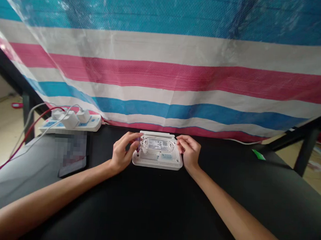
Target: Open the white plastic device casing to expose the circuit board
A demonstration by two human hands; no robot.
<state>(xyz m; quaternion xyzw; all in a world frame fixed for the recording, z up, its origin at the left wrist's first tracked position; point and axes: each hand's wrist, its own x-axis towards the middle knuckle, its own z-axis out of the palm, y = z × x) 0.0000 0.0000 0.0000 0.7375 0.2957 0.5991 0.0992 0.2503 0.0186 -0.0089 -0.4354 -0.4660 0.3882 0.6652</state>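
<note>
A white router (154, 163) lies underside up on the black table, showing printed labels, vent holes and folded antenna parts. My left hand (122, 152) is at its left edge, thumb and fingers pinching a slim purple tool (138, 144). That tool stands roughly upright over the left side of the casing; it looks like a small screwdriver, but its tip is too small to make out. At the right edge, my right hand (191, 152) has its fingers curled and the fingertips against the router's upper right corner.
A white power strip (95, 124) with several plugged-in adapters stands at the back left, its red and white cables running off the table. A dark phone (72, 166) lies in front of it. At the right is a small green packet (258, 154). A striped tarp (168, 75) hangs behind.
</note>
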